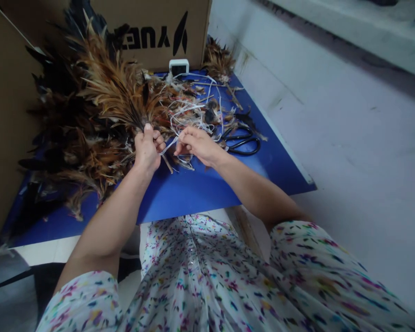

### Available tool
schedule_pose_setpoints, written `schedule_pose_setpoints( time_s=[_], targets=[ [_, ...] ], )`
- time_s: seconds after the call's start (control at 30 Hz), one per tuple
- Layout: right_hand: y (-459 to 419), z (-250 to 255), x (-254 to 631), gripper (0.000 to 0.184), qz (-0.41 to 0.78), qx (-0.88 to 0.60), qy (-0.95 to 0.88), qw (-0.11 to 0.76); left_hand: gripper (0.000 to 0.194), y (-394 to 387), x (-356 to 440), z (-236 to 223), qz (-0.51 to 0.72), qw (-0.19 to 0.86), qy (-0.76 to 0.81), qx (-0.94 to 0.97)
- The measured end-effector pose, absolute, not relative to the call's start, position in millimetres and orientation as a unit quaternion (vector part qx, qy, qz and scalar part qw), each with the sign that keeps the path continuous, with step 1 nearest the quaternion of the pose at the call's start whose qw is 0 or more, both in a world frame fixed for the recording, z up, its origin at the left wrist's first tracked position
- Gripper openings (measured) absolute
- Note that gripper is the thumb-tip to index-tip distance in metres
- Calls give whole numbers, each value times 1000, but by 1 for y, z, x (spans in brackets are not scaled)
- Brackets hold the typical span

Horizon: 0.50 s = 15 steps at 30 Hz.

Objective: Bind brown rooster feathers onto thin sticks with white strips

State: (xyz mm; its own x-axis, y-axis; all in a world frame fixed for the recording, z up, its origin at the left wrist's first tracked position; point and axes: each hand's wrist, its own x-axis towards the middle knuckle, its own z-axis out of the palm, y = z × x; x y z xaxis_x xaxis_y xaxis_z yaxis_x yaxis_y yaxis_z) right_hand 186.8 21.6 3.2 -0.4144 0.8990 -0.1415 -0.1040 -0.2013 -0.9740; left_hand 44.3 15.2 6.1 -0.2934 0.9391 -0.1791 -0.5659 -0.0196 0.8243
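Observation:
My left hand [148,148] is closed around the base of a bunch of brown and black feathers [114,87], which fans up and to the left. A thin stick end pokes out below that hand. From the bunch a white plastic strip [168,145] runs across to my right hand [195,144], whose fingers are pinched on it. More of this strip lies in a loose tangle [190,114] just beyond my hands. Black-handled scissors [242,141] lie right of my right wrist, their blades hidden under feathers and scraps.
Loose feathers [90,159] heap over the left of the blue table [193,193]. A cardboard box [152,18] stands behind, with a small white device [179,64] in front of it. Another feather bundle [219,60] sits at the back right, beside the white wall [332,115].

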Motion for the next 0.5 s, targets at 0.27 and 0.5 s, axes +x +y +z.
schedule_pose_setpoints(
  time_s=[0.27, 0.5],
  targets=[
    [21, -1, 182, 17, 689, -359, -497, 386, 37, 15, 44, 7, 681, 558, 419, 225],
    [18, -4, 176, 17, 684, -352, -533, 352, 32, 17, 43, 3, 677, 555, 423, 235]
  ],
)
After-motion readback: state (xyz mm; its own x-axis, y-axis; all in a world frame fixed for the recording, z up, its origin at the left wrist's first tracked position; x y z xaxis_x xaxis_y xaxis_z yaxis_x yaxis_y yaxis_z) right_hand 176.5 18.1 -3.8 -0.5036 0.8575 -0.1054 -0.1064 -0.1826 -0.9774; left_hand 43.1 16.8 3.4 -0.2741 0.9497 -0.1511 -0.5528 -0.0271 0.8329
